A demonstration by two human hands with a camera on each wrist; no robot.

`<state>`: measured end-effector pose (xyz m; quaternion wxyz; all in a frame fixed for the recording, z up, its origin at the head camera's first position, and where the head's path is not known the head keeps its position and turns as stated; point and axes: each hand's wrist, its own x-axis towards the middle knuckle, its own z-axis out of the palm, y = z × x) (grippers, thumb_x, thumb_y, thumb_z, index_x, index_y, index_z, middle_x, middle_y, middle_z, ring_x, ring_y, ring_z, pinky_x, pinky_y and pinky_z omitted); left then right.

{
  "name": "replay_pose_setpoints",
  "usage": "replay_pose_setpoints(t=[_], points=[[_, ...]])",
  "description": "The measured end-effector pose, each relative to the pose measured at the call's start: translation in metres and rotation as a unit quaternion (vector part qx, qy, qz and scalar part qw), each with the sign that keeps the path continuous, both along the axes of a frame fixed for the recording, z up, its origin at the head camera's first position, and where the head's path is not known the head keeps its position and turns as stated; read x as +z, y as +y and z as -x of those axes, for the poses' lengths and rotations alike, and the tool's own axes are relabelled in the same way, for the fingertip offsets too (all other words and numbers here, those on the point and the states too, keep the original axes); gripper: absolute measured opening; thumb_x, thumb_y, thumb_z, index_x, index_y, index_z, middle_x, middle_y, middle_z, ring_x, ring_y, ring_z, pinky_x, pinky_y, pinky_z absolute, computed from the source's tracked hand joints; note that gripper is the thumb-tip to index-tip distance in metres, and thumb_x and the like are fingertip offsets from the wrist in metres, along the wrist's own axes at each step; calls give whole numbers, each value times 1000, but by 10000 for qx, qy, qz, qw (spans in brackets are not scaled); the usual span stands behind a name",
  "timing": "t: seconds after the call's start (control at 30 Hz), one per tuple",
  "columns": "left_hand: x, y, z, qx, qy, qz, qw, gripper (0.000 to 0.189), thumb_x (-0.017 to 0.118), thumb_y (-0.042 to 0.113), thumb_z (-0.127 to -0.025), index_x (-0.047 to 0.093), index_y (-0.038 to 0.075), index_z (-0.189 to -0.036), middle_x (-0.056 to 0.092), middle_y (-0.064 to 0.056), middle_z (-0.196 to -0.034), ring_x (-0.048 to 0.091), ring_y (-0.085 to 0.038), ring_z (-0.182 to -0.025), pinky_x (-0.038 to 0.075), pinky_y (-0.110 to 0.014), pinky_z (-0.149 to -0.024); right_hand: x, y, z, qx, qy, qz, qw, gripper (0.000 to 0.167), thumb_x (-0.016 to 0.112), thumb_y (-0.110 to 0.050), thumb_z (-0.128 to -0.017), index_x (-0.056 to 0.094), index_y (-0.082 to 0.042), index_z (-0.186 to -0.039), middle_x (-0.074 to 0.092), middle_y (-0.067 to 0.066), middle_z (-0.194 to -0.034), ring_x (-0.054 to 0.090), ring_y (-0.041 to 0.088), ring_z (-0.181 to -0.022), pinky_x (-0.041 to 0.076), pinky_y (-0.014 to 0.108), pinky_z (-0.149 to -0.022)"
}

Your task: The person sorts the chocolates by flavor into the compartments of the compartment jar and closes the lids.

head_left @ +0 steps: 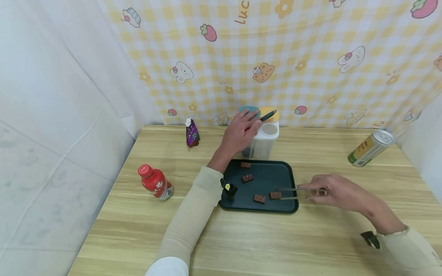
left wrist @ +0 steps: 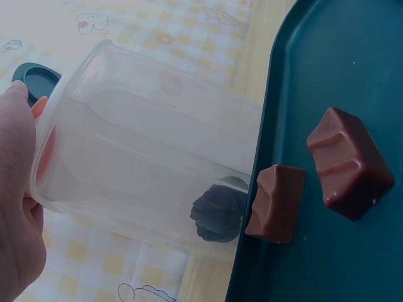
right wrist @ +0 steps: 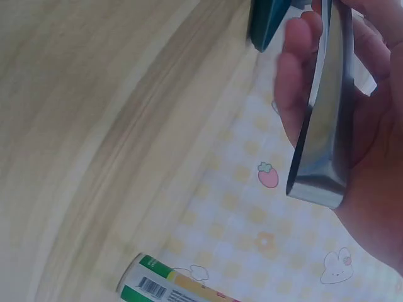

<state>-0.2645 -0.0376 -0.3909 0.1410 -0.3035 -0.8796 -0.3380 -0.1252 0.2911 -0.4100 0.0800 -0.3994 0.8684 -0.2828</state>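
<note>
My left hand point(head_left: 241, 128) rests on top of a clear storage box point(head_left: 263, 147), fingers stretched over its coloured lids and thumb beside a raised dark teal flip lid point(head_left: 268, 115). In the left wrist view a dark lump point(left wrist: 219, 212) shows through the box's cloudy wall. My right hand point(head_left: 333, 191) holds metal tongs point(right wrist: 324, 126). Their tips reach over the dark tray point(head_left: 267, 174), on either side of a chocolate piece point(head_left: 275, 196); whether they grip it I cannot tell. Other chocolates lie on the tray, one point(head_left: 259, 199) just left of the tongs.
A red bottle point(head_left: 157, 182) and a purple pouch point(head_left: 192, 133) stand to the left. At the right back is a drink can point(head_left: 370, 148). The wooden table point(head_left: 276, 245) meets a checked cloth point(head_left: 310, 88) behind the box.
</note>
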Motion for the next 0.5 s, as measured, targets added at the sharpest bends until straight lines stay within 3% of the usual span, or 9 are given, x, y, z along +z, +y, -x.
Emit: replay_pose_setpoints(t=[0.3,0.5], points=[[1,-1,-1,26,-114,49,9999,44,43,36,-112,67,13,-140,48,-3,-156,26,-20,-153,6,-35,-125,-5,-2,-2,-59,-131,-162,9998,37,84,-13,-87,77,-10,-124,60,-22,-88,50,-2,-66,48,20,-54],[0,-1,-1,20,-59,-2,10000,43,43,36,-112,68,13,-139,49,-3,-156,27,-21,-152,7,-35,-125,-5,-5,-2,-24,-185,-155,9997,37,83,-12,-88,77,-8,-124,60,-23,-84,49,-2,-63,47,20,-52]])
